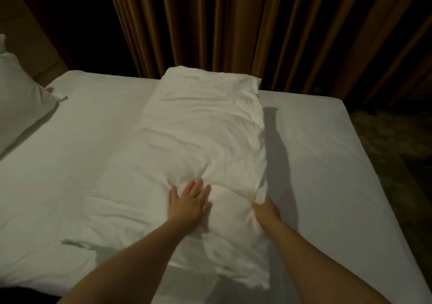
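Both hands sit on the near third of the pillow (203, 128). Left hand (190, 202) lies flat on top, fingers straight and spread, pressing a dent into the filling. Right hand (266, 210) is at the pillow's right edge, thumb on top and fingers tucked under bunched fabric, so it looks like a grip on that edge. Key geometry: the pillow lies on the bed (339, 163) with its long axis running straight away from the person, far end by the curtain (233, 23). Most of it lies ahead of both hands, and neither is clearly nearer. Second pillow (21, 100) is far left, well apart.
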### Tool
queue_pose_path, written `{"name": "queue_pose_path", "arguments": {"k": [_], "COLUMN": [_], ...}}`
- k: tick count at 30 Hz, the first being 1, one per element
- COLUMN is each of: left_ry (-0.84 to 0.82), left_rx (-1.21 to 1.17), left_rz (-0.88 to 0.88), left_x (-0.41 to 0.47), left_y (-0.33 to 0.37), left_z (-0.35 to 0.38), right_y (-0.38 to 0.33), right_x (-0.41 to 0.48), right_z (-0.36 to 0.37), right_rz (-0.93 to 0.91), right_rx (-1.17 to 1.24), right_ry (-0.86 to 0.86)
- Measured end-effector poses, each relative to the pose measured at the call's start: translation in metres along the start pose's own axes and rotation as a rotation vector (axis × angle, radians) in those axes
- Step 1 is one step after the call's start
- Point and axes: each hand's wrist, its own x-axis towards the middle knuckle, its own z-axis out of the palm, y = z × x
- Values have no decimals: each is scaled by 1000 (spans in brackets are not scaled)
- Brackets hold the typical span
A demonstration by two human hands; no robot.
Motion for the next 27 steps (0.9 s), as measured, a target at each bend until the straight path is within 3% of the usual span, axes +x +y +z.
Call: {"name": "queue_pose_path", "arguments": {"k": [4, 6, 8, 11, 13, 15, 22, 27], "left_ry": [-134, -162, -173, -217, -184, -120, 48, -68], "left_rx": [2, -1, 93, 175, 129, 101, 24, -57], "left_rz": [-12, 77, 245, 387, 340, 243, -27, -320], "left_x": [-22, -43, -76, -128, -157, -180, -194, -176], "left_y": [-36, -45, -62, -99, -126, -158, -248, -307], "left_z": [8, 13, 22, 34, 35, 30, -1, 30], "right_y": [-25, -19, 8, 23, 8, -18, -117, -115], "right_x": [-46, -59, -67, -100, -128, -153, -215, -196], "right_z": [41, 61, 78, 89, 101, 129, 242, 288], "right_rz": [-109, -133, -33, 56, -42, -226, -697, -685], "right_rx": [-254, -254, -264, -377, -514, -568, -667, -832], "right_ry": [160, 79, -70, 51, 236, 296, 108, -7]}}
